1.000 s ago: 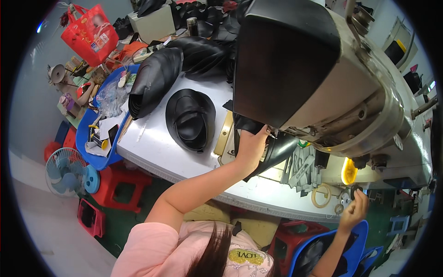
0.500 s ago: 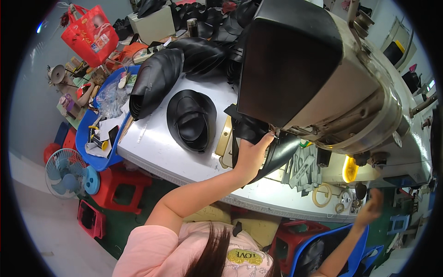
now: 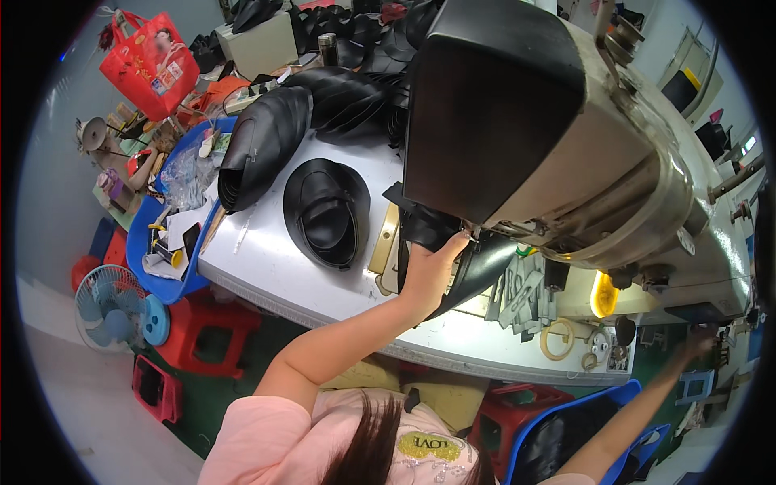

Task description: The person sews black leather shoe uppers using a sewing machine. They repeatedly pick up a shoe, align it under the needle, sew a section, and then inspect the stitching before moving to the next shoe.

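Note:
My left hand (image 3: 435,267) is closed on a black leather piece (image 3: 477,271), its thumb up close beneath the head of the sewing machine (image 3: 614,170). Most of its fingers are covered by the leather. Far out on the right, beyond the table's end, my right hand (image 3: 700,339) is stretched away below the machine body; it is small and smeared, and its fingers cannot be made out. Left of the machine lies a curved stack of black leather pieces (image 3: 325,212) on the white table (image 3: 263,259).
Rolled black leather stacks (image 3: 263,149) lie further back. A bundle of grey strips (image 3: 521,295) and a tape ring (image 3: 557,339) are near the front edge. Blue tubs (image 3: 166,283) flank the table, with red stools (image 3: 202,335) and a fan (image 3: 113,307) below.
My right hand has swung outward to the right, from near the table's corner to beyond its end. My left hand keeps its hold on the leather. The whole view has shifted slightly.

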### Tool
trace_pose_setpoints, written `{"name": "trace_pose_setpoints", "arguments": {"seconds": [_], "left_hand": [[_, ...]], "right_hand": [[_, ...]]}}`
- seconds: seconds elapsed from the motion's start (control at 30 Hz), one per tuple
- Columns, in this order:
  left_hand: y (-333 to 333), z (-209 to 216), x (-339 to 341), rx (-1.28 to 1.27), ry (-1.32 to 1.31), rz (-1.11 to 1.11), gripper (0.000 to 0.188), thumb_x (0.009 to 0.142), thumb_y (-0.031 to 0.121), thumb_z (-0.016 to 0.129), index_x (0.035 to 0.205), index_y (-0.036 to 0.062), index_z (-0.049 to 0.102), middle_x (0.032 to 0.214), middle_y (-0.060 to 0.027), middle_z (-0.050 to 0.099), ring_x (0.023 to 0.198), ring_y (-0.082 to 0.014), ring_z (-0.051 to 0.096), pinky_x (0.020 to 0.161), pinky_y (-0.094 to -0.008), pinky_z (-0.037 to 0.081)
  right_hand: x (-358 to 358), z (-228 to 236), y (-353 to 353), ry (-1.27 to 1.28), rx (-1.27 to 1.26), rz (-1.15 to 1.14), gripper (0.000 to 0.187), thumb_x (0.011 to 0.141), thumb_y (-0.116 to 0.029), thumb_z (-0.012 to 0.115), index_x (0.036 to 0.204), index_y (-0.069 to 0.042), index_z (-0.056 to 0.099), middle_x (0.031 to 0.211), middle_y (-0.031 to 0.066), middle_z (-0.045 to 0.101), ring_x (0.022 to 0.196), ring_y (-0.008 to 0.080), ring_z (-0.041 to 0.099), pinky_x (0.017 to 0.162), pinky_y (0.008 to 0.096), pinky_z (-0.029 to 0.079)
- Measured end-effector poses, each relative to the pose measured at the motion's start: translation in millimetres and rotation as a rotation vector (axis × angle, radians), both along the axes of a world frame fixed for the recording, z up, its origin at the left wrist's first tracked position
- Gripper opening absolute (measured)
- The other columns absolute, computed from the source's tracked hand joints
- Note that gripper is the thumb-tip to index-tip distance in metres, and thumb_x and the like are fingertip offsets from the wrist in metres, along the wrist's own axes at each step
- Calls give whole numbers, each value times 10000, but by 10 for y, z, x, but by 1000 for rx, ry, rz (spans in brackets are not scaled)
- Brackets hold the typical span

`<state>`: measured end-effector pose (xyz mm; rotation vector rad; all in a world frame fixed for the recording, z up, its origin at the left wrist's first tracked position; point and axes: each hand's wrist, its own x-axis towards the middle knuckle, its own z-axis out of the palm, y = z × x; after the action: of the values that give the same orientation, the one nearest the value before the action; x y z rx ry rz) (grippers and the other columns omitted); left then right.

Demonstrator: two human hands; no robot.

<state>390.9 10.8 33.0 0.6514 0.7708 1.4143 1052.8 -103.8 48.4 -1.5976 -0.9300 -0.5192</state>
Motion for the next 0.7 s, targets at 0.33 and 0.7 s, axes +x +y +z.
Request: {"name": "trace_pose_setpoints", "arguments": {"seconds": [0.33, 0.7], "left_hand": [[39, -31, -36, 7, -113, -70, 261, 794, 53, 576, 1038, 25, 486, 979, -38, 536, 856, -94, 531, 749, -245, 446], [166, 21, -70, 24, -64, -99, 279, 762, 49, 600, 1022, 21, 504, 963, -39, 553, 890, -112, 529, 805, -267, 406]], "right_hand": [[-1619, 178, -238, 107, 173, -25, 349, 893, -256, 415, 1038, 13, 585, 969, 58, 628, 505, 81, 388, 453, 222, 316], [-3008, 102, -275, 221, 120, 151, 254, 872, -196, 458, 887, 5, 614, 638, 39, 538, 469, 71, 394, 442, 205, 299]]}}
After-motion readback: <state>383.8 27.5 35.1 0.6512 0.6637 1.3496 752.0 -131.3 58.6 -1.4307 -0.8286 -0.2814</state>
